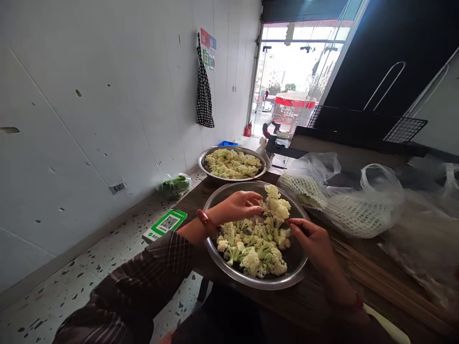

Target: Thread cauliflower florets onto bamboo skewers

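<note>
A wide metal bowl (276, 285) holds many pale cauliflower florets (251, 260). Over its upper part, several florets (278, 205) are stacked in a raised cluster between my hands. My left hand (241, 208) reaches in from the left, fingers apart and curved beside the cluster; a red-brown bangle (205, 219) circles that wrist. On the right side, my right hand (311, 237) has thumb and forefinger pinched together at the cluster's edge, and what lies between them is too small to make out.
Behind stands a second bowl (201, 165) of cauliflower. Plastic bags with netted contents (362, 215) and thin wooden sticks (380, 282) lie right. A green QR-code sign (167, 223) sits left, near bagged greens (175, 185). A checkered cloth (204, 98) hangs on the wall.
</note>
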Motion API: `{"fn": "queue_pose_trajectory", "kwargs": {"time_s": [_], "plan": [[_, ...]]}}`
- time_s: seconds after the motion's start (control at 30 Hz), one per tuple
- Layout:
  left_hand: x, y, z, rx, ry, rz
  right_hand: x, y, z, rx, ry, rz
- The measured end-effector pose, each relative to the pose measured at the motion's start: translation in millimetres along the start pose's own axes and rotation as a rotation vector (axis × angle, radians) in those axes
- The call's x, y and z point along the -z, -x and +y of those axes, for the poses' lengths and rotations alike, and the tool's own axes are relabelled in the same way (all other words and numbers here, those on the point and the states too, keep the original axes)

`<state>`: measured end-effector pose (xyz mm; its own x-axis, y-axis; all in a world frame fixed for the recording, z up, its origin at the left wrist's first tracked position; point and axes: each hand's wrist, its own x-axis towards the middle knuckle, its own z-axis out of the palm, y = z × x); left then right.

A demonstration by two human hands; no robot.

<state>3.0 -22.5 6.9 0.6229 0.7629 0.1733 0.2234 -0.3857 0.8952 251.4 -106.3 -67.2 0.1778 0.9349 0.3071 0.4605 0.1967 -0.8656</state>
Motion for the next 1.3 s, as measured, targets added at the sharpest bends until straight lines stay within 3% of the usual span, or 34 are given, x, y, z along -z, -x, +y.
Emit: {"fn": "queue_pose_trajectory", "kwargs": {"time_s": [0.23, 0.37, 0.5, 0.7, 0.87, 0.97, 1.13, 1.3], "plan": [[7.6, 53.1, -12.6, -0.122, -0.37, -0.043, 2.7, -4.1, 2.3, -0.044, 0.068, 0.02], [9.4, 67.9, -22.7, -0.088, -0.376, -0.05, 7.8, -15.9, -16.6, -0.054, 0.163, 0.029], [6.1, 74.1, -26.8, -0.046, -0.444, -0.054, -0.6, -46.7, -45.6, -0.011, 0.295, 0.025], [1.9, 78.9, -32.5, -0.058, -0.504, -0.044, -57.1, -124.1, -78.7, 0.303, 0.467, 0.015], [1.2, 80.1, -35.4, -0.058, -0.573, -0.077, -112.5, -187.3, -95.3, 0.321, 0.75, -0.039], [1.3, 80.2, -34.0, -0.046, -0.617, -0.105, -138.6, -215.5, -100.6, 0.314, 0.801, -0.059], [2.2, 80.0, -32.1, -0.05, -0.637, -0.123, -173.0, -243.3, -92.9, 0.323, 0.846, -0.114], [1.8, 80.0, -33.1, -0.024, -0.621, -0.135, -193.0, -247.3, -70.6, 0.314, 0.913, -0.298]]}}
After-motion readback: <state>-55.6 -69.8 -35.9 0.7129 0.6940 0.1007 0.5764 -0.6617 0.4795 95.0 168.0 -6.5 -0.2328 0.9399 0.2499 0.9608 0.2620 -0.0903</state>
